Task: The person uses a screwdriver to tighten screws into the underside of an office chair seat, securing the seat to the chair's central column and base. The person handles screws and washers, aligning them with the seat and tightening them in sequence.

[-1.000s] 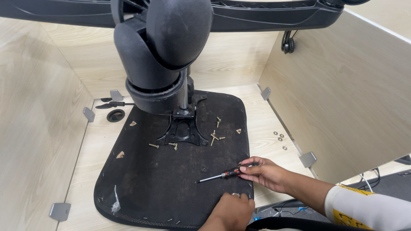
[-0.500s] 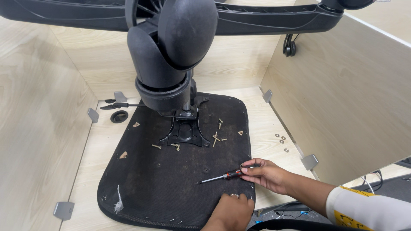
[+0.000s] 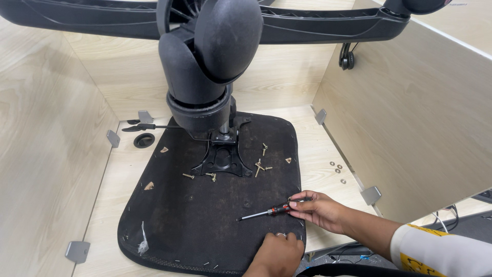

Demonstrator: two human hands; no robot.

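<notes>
- A black ring-shaped part (image 3: pixel 144 140) and a dark flat tool (image 3: pixel 148 126) are lying at the left on the pale wooden desk (image 3: pixel 123 179), beside the seat's edge.
- An upturned black fabric chair seat (image 3: pixel 205 215) is resting on the desk; its front edge is running out of the picture.
- The black chair column with its hub (image 3: pixel 205 77) is standing on the metal mounting plate (image 3: pixel 223 159) and covering part of it; the base's arms are being cut off at the top.
- Loose brass screws (image 3: pixel 260 165) are lying around the plate.
- The left hand (image 3: pixel 277 254) is pressing down on the seat near the lower frame edge, only partly showing; its fingers are curled under, and I cannot tell whether they are gripping anything.
- A small screwdriver with a red and black handle (image 3: pixel 266 211) is lying on the seat, tip pointing left.
- The right hand (image 3: pixel 318 210) is pinching the handle, its fingers closed on it.
- Small washers (image 3: pixel 337 169) are too tiny to count.
</notes>
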